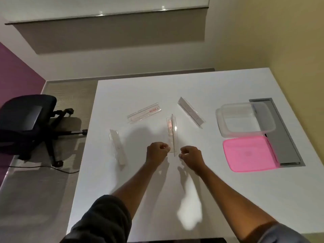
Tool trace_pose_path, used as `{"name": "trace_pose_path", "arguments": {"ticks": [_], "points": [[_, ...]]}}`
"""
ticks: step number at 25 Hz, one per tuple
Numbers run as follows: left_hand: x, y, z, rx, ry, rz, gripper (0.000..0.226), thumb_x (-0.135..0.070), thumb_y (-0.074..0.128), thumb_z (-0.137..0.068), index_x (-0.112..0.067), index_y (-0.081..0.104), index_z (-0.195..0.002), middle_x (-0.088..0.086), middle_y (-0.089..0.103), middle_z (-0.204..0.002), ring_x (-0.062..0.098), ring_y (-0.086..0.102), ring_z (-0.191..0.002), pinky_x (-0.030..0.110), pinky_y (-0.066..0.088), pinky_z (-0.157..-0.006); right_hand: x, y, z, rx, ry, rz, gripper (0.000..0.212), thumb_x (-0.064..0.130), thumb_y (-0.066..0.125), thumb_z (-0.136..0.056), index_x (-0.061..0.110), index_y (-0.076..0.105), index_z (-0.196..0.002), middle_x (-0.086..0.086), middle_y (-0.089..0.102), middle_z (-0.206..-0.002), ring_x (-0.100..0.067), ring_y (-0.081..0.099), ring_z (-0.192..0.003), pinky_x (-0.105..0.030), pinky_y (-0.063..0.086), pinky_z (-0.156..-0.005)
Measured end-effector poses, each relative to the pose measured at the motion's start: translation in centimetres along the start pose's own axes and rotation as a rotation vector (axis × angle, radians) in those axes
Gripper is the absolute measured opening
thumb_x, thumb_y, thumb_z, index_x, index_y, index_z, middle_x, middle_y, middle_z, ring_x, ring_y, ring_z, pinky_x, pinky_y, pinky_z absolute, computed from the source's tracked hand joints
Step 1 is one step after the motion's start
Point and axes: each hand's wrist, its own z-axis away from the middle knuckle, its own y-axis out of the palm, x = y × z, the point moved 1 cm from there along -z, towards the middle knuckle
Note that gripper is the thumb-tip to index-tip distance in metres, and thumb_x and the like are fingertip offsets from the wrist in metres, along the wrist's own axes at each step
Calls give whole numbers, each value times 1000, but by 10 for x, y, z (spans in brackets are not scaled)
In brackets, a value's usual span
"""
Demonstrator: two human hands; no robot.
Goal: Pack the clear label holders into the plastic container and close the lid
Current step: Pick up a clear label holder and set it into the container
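Several clear label holders lie scattered on the white table (192, 181). One is at the left (117, 149), one at the back with a red label (144, 112), one at the back right (191, 111), and one in the middle (172, 133). My left hand (157, 152) and my right hand (191, 156) flank the near end of the middle holder, fingers curled. The left fingertips touch its edge, but a grip is unclear. The right fingertips sit just beside it. The clear plastic container (245, 120) stands open at the right, with its pink lid (249, 153) lying flat in front of it.
A grey cable tray (280, 137) is set into the table just right of the container and lid. A black office chair (26, 120) stands on the floor off the table's left edge, with a cable running along the floor.
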Motion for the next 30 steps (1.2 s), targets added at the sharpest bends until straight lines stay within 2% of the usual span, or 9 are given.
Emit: {"name": "trace_pose_path", "arguments": {"ticks": [3, 6, 9, 17, 21, 23, 27, 30], "points": [[-7, 25, -14, 13, -78, 27, 27, -25, 78, -97, 1, 82, -105, 15, 82, -98, 32, 80, -92, 49, 65, -96, -16, 6, -12, 35, 14, -68, 22, 1, 73, -86, -10, 74, -105, -23, 78, -100, -42, 74, -97, -54, 60, -96], [-10, 48, -24, 17, -159, 63, 36, -33, 79, -96, 3, 79, -95, 19, 80, -91, 35, 79, -88, 49, 65, -95, -32, 5, -17, 68, 65, -114, 27, 4, 75, -88, 3, 79, -115, -10, 81, -105, -29, 76, -102, -49, 61, -101], [-8, 62, -31, -21, -212, 78, 33, -32, 78, -97, 1, 77, -93, 16, 80, -89, 32, 79, -87, 46, 65, -97, -48, -1, -22, 77, 82, -116, 28, 7, 74, -89, 7, 79, -117, -5, 80, -107, -24, 75, -103, -45, 62, -101], [-11, 66, -29, -70, -218, 105, 27, -20, 77, -99, 5, 76, -88, 19, 80, -84, 33, 82, -76, 42, 70, -78, -56, -27, -27, 63, 54, -116, 31, 7, 74, -89, 7, 80, -120, -7, 80, -115, -22, 76, -104, -38, 61, -102], [-14, 55, -24, -82, -213, 103, 22, -19, 76, -100, 1, 79, -92, 12, 80, -84, 28, 81, -73, 29, 67, -70, -48, -35, -28, 89, 14, -143, 31, 9, 76, -91, 6, 79, -122, -10, 80, -115, -25, 76, -106, -44, 61, -105], [-14, 48, -22, -76, -216, 139, 18, -18, 75, -101, -1, 80, -98, 11, 80, -84, 28, 82, -74, 28, 68, -71, -44, -39, -29, 87, 3, -162, 30, 10, 77, -93, 6, 79, -122, -12, 81, -113, -26, 77, -103, -45, 63, -103], [-19, 39, -12, -52, -213, 209, 18, -17, 73, -102, -1, 80, -103, 17, 81, -90, 27, 82, -77, 37, 70, -81, -33, -47, -27, 99, 8, -259, 28, 15, 77, -96, 5, 78, -123, -11, 82, -108, -25, 80, -93, -41, 68, -91], [-24, 32, -5, -33, -210, 263, 18, -16, 72, -103, 0, 79, -102, 19, 80, -88, 29, 81, -76, 38, 70, -80, -24, -51, -26, 110, 12, -342, 30, 19, 77, -98, 4, 76, -124, -13, 81, -107, -31, 81, -96, -46, 68, -91]]}}
